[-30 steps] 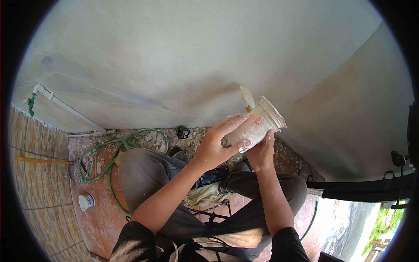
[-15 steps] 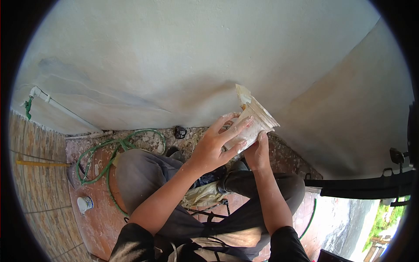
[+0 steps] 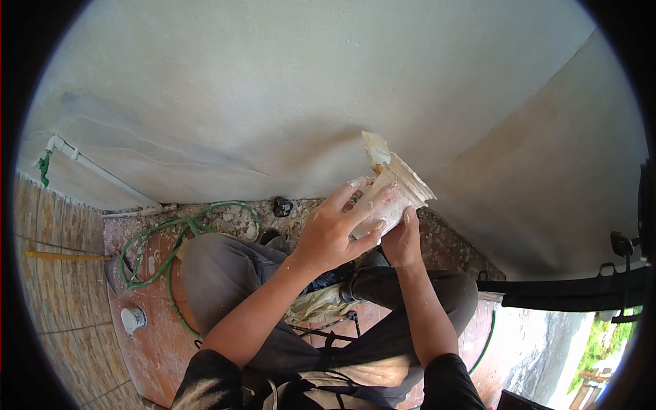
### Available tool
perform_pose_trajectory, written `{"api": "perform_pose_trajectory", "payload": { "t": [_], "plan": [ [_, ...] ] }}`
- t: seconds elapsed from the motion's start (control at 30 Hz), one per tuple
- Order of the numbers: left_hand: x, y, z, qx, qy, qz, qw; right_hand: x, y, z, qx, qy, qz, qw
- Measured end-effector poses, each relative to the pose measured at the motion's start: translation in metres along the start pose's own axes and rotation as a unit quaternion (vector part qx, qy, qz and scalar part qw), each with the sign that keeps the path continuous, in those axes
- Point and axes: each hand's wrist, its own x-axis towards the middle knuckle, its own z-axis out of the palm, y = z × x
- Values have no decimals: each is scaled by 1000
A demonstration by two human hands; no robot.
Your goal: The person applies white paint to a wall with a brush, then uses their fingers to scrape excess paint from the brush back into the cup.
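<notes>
A white, putty-smeared plastic tub (image 3: 383, 206) is tilted in front of the wall, its rim up and to the right. My left hand (image 3: 345, 222) clasps it from the left with spread fingers, whitened at the tips. From below and the right, my right hand (image 3: 404, 239) grips the tub, the thumb pressed along its side. A putty knife (image 3: 374, 147) with a coated blade sticks out at the tub's rim, above my left fingers. Most of its handle is hidden, and so are the tub's contents.
A plastered wall (image 3: 307, 82) rises ahead. On the left are a green hose (image 3: 130, 273), a white pipe (image 3: 113, 179) with a green tap (image 3: 45, 169), and a small white container (image 3: 133, 319). Rubble (image 3: 232, 222) lines the wall's foot. A black bar (image 3: 574, 295) stands at right.
The putty knife blade has shifted slightly left, and the tub has moved a little down and left. My left fingers have shifted slightly; both hands keep hold of the tub.
</notes>
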Motion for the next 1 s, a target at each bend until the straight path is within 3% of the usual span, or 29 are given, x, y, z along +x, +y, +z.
{"api": "perform_pose_trajectory", "payload": {
  "t": [0.2, 0.33, 0.73, 1.0],
  "plan": [
    [2, 2, -1, -18, 48, -19, 999, 0, 5, 20, 125, 76, 69, 987],
    [1, 1, -2, -80, 51, -43, 995, -1, 1, 20, 151, 5, 86, 985],
    [-1, 1, 6, -114, 87, -83, 986, -3, -2, 20, 14, -28, 42, 999],
    [-1, 2, 8, -132, 72, -83, 985, -2, 7, 10, -44, 25, -8, 999]
  ]
}}
